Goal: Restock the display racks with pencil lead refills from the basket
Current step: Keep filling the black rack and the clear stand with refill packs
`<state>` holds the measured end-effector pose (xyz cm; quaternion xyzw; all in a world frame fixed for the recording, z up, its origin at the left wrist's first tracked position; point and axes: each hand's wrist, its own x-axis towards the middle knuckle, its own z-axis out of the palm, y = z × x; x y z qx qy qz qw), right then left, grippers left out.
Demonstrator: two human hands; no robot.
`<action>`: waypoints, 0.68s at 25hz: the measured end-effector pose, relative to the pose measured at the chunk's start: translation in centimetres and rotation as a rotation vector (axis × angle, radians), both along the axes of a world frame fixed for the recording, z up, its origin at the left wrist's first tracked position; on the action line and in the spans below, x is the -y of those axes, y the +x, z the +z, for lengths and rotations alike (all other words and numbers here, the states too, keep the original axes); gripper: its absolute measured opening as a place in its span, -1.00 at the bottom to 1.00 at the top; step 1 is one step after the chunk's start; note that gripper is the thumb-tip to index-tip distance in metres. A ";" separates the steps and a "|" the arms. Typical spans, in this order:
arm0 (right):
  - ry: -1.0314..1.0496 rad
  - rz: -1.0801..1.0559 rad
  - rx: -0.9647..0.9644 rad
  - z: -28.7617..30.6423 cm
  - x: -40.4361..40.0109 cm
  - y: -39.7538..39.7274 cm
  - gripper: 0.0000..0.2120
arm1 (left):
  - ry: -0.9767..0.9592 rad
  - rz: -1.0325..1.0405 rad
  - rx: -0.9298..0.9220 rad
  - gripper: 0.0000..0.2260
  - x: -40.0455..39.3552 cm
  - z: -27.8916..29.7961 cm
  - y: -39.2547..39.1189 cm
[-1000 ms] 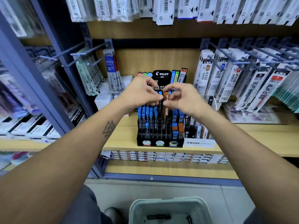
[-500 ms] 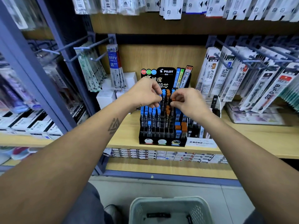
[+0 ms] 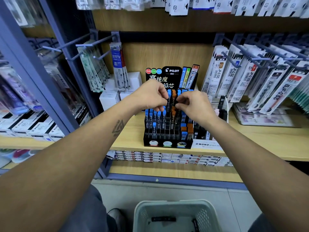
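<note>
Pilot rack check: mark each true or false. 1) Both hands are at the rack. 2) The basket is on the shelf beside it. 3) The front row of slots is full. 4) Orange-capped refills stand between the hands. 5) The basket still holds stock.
1) True: left hand and right hand are at the Pilot rack.
2) False: the basket is on the floor below.
3) False: most front slots look empty.
4) True: orange-capped refills stand there.
5) True: dark items lie in it.

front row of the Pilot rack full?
No: most front-row slots of the Pilot rack stand empty; only the right end holds lead refills.
</note>
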<state>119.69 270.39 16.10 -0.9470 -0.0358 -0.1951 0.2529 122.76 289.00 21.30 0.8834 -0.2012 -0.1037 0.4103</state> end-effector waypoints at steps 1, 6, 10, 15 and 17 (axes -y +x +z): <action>0.002 -0.003 0.024 0.3 0.0 -0.4 -0.89 | 0.015 -0.002 0.004 -0.89 0.1 0.0 -0.3; 0.112 0.044 -0.030 0.9 -1.1 -6.8 -0.88 | 0.090 -0.127 -0.102 -0.78 0.6 -1.3 -4.7; -0.042 0.221 -0.717 -5.8 -1.5 -15.1 -0.84 | 0.338 -0.410 -0.417 -0.82 1.9 -9.9 -11.3; -0.441 0.243 -1.099 -19.3 -1.5 -20.8 -0.88 | 0.526 -0.481 -0.682 -0.92 3.1 -23.9 -18.5; -0.395 0.178 -1.164 -22.8 -1.1 -21.8 -0.91 | 0.609 -0.497 -0.635 -0.89 3.1 -28.1 -20.0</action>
